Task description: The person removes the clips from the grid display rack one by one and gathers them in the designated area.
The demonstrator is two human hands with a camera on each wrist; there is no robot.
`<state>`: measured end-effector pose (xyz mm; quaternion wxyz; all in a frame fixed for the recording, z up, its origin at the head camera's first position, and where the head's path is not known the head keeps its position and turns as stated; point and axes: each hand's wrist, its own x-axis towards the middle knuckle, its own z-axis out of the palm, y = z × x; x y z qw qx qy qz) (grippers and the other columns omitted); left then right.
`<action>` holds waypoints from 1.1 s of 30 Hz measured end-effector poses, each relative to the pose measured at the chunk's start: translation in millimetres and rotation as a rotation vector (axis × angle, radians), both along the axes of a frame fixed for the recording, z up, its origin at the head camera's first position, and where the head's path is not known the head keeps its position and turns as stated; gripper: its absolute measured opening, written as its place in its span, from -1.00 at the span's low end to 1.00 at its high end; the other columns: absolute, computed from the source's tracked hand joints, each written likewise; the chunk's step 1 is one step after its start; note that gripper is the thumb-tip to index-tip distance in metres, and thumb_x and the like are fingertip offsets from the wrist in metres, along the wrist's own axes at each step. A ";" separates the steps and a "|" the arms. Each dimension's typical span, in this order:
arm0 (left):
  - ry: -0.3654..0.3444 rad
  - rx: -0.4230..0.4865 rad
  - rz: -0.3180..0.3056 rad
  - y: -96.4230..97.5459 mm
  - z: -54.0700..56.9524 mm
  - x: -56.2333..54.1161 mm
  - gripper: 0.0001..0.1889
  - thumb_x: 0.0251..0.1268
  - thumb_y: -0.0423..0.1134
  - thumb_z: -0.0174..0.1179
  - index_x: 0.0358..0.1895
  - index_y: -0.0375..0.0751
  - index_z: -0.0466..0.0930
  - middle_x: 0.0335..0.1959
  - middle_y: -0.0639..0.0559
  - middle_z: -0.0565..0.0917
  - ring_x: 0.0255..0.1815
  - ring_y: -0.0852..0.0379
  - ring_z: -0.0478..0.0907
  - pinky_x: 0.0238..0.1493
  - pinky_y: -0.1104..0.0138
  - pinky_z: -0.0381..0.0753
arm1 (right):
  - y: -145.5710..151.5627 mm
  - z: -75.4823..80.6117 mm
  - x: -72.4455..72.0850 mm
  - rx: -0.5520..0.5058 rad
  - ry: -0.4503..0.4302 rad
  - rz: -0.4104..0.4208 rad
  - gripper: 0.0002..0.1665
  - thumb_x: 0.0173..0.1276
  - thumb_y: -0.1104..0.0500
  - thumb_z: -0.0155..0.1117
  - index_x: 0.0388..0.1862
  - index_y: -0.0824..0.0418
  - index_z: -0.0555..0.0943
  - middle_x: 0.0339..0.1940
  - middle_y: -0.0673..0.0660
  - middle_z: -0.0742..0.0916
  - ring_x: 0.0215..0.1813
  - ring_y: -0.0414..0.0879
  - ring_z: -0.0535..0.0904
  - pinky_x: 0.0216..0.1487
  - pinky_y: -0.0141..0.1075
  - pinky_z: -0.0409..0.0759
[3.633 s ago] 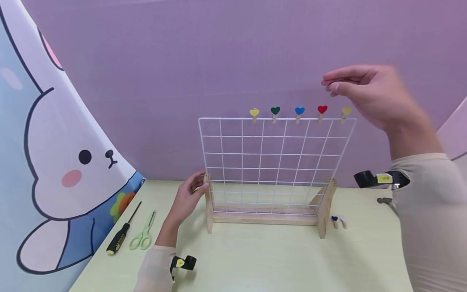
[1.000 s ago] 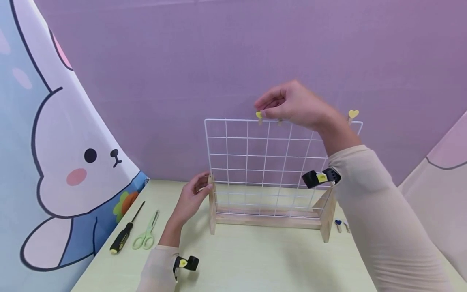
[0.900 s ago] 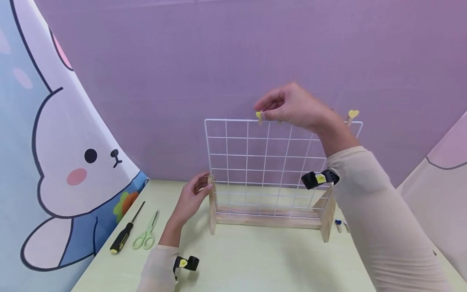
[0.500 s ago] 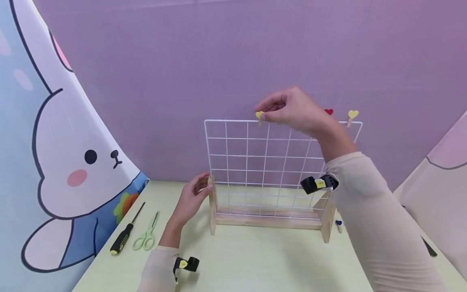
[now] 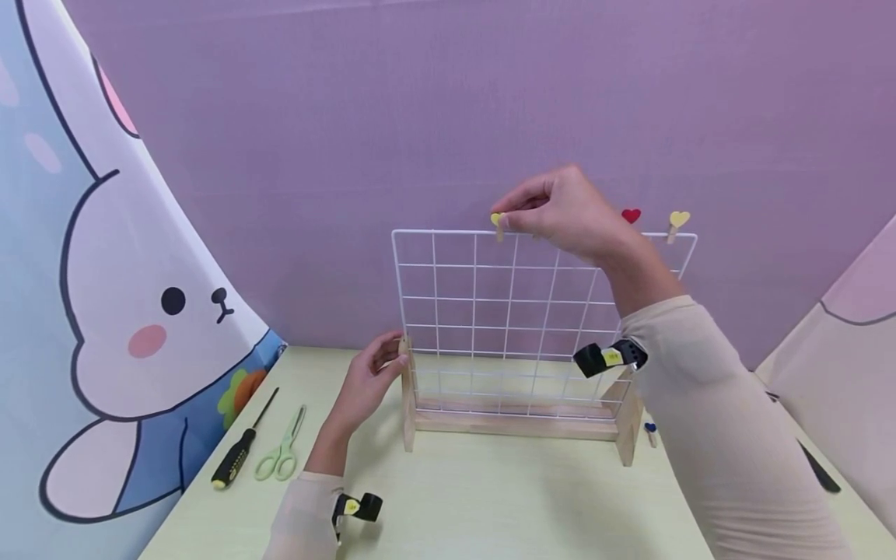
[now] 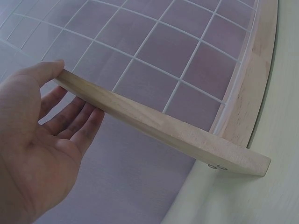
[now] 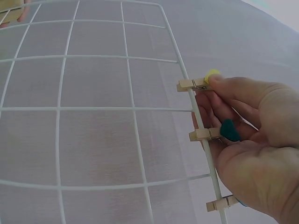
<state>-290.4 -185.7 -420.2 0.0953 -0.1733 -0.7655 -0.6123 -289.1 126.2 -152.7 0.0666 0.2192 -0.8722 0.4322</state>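
My right hand [image 5: 570, 214] pinches a small wooden clothespin [image 7: 187, 85] with a yellow heart between thumb and fingers. That clothespin sits across the top wire of the white grid panel [image 5: 474, 297]. Right under the palm, a green-heart clothespin [image 7: 230, 130] is clipped to the same wire, and a further one [image 7: 219, 204] is partly covered by the hand. Toward the panel's right end stand a red-heart clothespin [image 5: 631, 215] and another yellow-heart one [image 5: 678, 221]. My left hand [image 5: 367, 377] holds the stand's left wooden upright [image 6: 154, 123] near its top, thumb in front, fingers behind.
A screwdriver [image 5: 234, 459] and green scissors [image 5: 281, 453] lie on the table at the left. Right of the stand lies a dark-blue-heart clothespin [image 5: 651, 434]. A black handle [image 5: 819, 469] shows beyond my right sleeve. A purple cloth [image 5: 350, 155] hangs behind.
From above the panel's right end, my right hand has moved left and down to the leftmost yellow-heart clothespin and pinches it. Over the last second it barely shifts; the left hand keeps its hold.
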 end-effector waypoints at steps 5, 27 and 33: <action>0.001 0.002 -0.002 -0.8 -0.8 0.0 -0.49 0.52 -0.26 0.22 0.46 -0.24 0.40 0.26 -0.31 0.62 0.21 0.10 0.58 0.19 0.54 0.62 | -1.3 -1.1 0.1 -0.021 -0.001 -0.018 -0.79 0.41 0.08 0.44 -0.03 0.08 0.82 -0.12 0.04 0.82 -0.10 -0.02 0.66 -0.15 -0.33 0.66; 0.001 0.006 0.006 -3.7 -2.4 -1.6 -0.50 0.51 -0.28 0.23 0.44 -0.19 0.42 0.26 -0.27 0.62 0.18 0.12 0.59 0.17 0.51 0.64 | 12.6 13.6 13.2 -0.175 0.048 0.020 -0.72 0.34 0.12 0.50 0.01 0.12 0.81 -0.23 -0.05 0.86 -0.16 -0.13 0.72 -0.10 -0.43 0.65; -0.006 0.009 0.006 -2.8 -2.2 -1.9 -0.50 0.51 -0.28 0.23 0.44 -0.19 0.42 0.26 -0.26 0.62 0.18 0.14 0.59 0.17 0.52 0.64 | 25.5 11.9 23.2 -0.186 0.069 0.001 -0.73 0.33 0.10 0.52 0.00 0.08 0.82 -0.26 -0.03 0.87 -0.25 -0.20 0.72 -0.53 -0.37 0.42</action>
